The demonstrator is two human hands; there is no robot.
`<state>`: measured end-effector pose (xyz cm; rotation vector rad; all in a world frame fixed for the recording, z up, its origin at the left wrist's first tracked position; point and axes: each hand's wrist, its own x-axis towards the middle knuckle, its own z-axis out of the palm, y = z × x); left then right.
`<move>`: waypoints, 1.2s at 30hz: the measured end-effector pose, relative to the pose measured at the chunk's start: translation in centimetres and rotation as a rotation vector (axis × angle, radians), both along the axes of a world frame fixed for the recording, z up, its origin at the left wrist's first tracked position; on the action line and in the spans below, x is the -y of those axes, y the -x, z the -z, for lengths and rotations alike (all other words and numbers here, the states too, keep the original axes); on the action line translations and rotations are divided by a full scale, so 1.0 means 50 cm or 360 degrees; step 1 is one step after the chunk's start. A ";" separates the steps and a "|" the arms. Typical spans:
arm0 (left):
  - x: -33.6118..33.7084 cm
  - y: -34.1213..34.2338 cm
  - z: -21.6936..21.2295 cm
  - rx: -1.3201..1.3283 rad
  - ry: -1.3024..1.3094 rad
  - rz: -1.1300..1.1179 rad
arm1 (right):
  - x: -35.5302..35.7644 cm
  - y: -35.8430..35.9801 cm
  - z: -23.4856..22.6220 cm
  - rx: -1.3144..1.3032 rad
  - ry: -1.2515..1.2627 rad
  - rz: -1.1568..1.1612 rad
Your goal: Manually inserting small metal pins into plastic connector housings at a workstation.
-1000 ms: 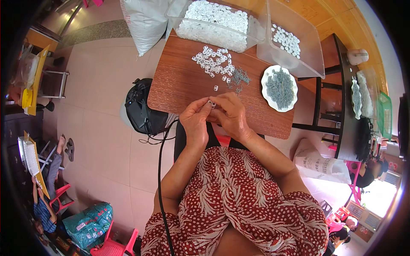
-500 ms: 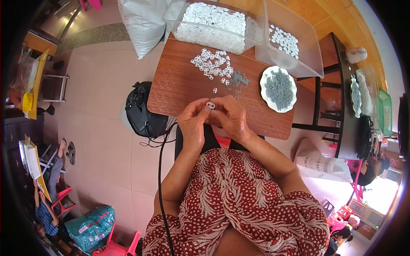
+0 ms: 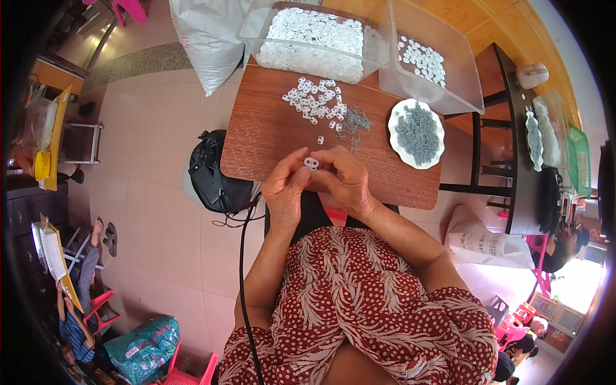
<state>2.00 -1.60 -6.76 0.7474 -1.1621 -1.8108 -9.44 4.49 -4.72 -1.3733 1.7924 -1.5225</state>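
Note:
My left hand (image 3: 283, 189) and my right hand (image 3: 348, 182) meet over the table's near edge. Between their fingertips they pinch a small white plastic piece with two dark holes (image 3: 312, 163). Thumbs and fingers of both hands are closed on it, and part of it is hidden. Just beyond lies a single white piece (image 3: 320, 140), with a loose pile of white two-holed pieces (image 3: 312, 101) farther off. Beside that pile are scattered thin grey pins or screws (image 3: 357, 120), too small to tell which. More of them fill a white scalloped plate (image 3: 395, 151) to the right.
On the brown table (image 3: 256, 138), a clear bin of white pieces (image 3: 253, 48) stands at the back; another clear bin (image 3: 459, 70) is to its right. A black backpack (image 3: 215, 173) and white sack (image 3: 208, 51) are left. A black cable (image 3: 242, 282) hangs beside my left arm.
Both hands keep their pinch on the white plastic piece, which has tilted slightly and sits a little lower and to the left in view. The whole view has shifted slightly.

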 end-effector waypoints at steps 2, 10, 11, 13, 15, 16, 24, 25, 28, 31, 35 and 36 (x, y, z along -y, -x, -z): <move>0.011 -0.004 0.001 -0.0077 0.0001 0.0059 | -0.001 0.001 -0.004 -0.0067 -0.0064 -0.0023; 0.021 -0.007 -0.005 -0.0145 -0.0129 0.0166 | 0.002 -0.005 0.001 0.0206 -0.0052 -0.0048; 0.016 -0.005 -0.004 -0.0097 -0.0054 0.0101 | 0.002 -0.007 0.000 0.0256 -0.0077 -0.0036; 0.012 -0.002 -0.004 -0.0048 0.0021 0.0038 | 0.002 -0.015 0.001 0.0480 -0.0052 -0.0033; 0.013 0.000 -0.005 -0.0052 0.0091 0.0021 | 0.002 -0.017 0.001 0.0705 -0.0026 -0.0034; 0.013 0.000 -0.003 -0.0052 0.0092 0.0022 | 0.001 -0.017 0.001 0.0739 -0.0036 -0.0035; 0.015 -0.003 0.003 -0.0028 0.0134 0.0029 | -0.002 -0.008 0.002 0.0394 -0.0056 -0.0041; 0.013 -0.002 0.005 -0.0028 0.0133 0.0029 | -0.002 -0.007 -0.002 0.0262 -0.0035 -0.0033; 0.007 -0.001 0.005 -0.0001 0.0187 -0.0025 | -0.002 -0.004 -0.006 0.0017 0.0018 -0.0018; 0.002 0.002 -0.006 0.0136 0.0314 -0.0076 | 0.001 -0.003 -0.005 -0.0177 0.0111 0.0002; -0.011 0.012 -0.011 0.0239 0.0450 -0.0203 | 0.005 -0.005 0.006 -0.0266 0.0244 0.0044; -0.012 0.013 -0.011 0.0219 0.0416 -0.0223 | 0.004 -0.005 0.005 -0.0266 0.0243 0.0042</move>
